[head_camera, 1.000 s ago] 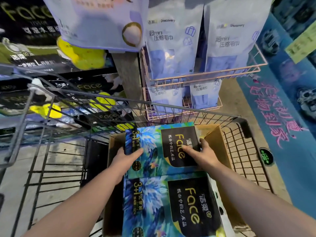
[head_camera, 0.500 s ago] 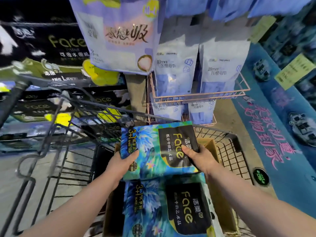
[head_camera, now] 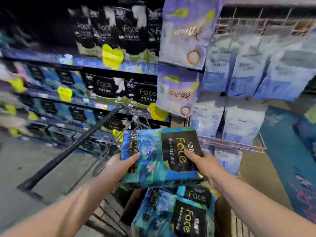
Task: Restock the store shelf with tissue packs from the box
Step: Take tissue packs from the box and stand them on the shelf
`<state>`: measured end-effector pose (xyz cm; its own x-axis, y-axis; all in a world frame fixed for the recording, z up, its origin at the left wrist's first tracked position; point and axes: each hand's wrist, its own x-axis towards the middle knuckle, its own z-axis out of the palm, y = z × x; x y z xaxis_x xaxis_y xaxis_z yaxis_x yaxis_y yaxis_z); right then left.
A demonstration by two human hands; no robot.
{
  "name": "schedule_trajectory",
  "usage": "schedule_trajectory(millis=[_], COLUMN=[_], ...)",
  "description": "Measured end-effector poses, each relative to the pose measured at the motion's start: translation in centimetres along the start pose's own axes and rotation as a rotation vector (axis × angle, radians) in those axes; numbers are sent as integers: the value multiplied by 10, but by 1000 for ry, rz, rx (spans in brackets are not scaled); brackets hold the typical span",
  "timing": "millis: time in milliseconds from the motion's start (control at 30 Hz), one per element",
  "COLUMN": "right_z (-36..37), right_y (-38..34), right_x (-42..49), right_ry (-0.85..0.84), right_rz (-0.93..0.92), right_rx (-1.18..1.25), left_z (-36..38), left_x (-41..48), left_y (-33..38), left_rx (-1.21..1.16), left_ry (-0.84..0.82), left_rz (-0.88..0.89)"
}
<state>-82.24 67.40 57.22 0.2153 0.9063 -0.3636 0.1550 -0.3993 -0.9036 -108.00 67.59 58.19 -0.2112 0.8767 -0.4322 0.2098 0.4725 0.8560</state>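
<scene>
A blue floral tissue pack (head_camera: 153,156) with a black "Face" label is held up in the air above the box. My left hand (head_camera: 119,165) grips its left edge and my right hand (head_camera: 200,161) grips its right side, thumb on the black label. Below it, another pack of the same kind (head_camera: 172,214) lies in the cardboard box (head_camera: 222,218) inside the wire cart. The store shelf (head_camera: 95,64) with rows of dark and blue "Face" packs runs along the left, blurred.
The cart's black handle bar (head_camera: 71,147) slants across the left middle. Pale blue and lilac bags (head_camera: 181,89) hang ahead, and a pink wire rack (head_camera: 236,144) with white-blue bags stands to the right. Grey floor lies at the left, a blue floor graphic at the right.
Both hands have lifted the tissue pack out of the box and higher. My view has swung up and left toward the shelf.
</scene>
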Motion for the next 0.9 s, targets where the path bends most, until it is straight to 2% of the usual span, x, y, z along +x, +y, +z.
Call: schedule_trajectory(millis=[200, 467, 633, 900], right_z=[47, 158, 263, 468], right_y=[-47, -110, -137, -167], right_x=[-40, -84, -109, -165], right_ry=[-236, -392, -475, -585], right_rz=[-124, -231, -255, -240], right_rx=[5, -56, -73, -95], left_z=[-77, -204, -301, -496], left_x=[-65, -109, -112, -102], left_y=[-1, -3, -27, -76], left_rx=[-71, -120, -170, -160], left_ry=[171, 376, 459, 606], left_rz=[63, 103, 116, 119])
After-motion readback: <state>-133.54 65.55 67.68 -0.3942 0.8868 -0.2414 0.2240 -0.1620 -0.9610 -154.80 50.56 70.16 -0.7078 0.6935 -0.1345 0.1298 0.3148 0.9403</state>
